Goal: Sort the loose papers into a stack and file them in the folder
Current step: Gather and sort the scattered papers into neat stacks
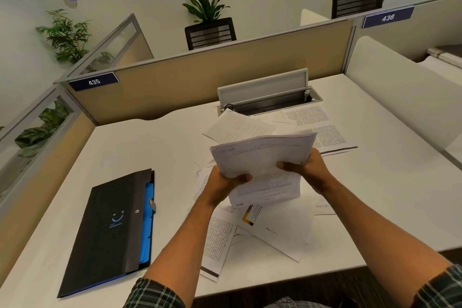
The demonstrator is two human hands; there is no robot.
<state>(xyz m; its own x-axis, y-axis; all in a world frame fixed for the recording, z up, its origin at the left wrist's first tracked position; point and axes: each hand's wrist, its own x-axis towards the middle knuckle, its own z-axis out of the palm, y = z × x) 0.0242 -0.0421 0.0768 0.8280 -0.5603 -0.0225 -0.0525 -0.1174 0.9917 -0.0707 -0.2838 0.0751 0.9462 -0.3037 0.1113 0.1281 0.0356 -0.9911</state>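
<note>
A blue plate (93, 81) on the far-left partition reads "435". A matching blue plate (388, 17) on the far-right partition reads "436". Print on the loose papers (322, 127) on the bench is too small to read, as is the line on the black folder (110, 227).

A thick stack (262, 157) of printed white papers is held up, tilted, over loose sheets (272, 227) scattered overlapping on the surface. The black folder (110, 227) lies closed to their left, blue dividers showing.
</note>
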